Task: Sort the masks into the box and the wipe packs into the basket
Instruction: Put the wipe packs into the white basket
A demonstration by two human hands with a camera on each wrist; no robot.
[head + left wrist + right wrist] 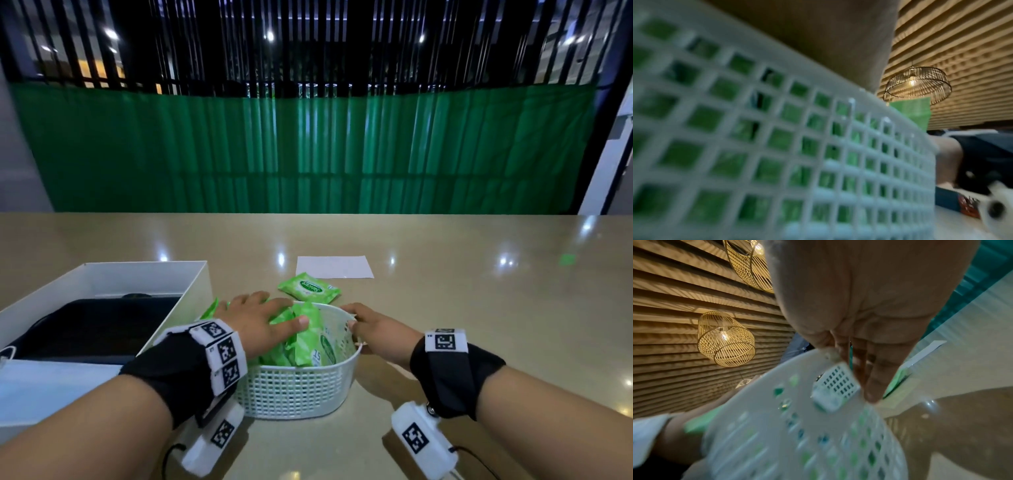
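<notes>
In the lower centre of the head view the left hand point(263, 318) is lying flat with spread fingers on the green wipe packs point(301, 339) heaped in the white basket point(294, 394), while the right hand point(373, 330) is curling over its right rim, so pressing evenly while steadying that rim should settle the pile. One loose pack point(309, 287) is waiting just above the basket. The dark masks in the box point(113, 274) at left are hard to make out, and both wrist views are blurring.
</notes>
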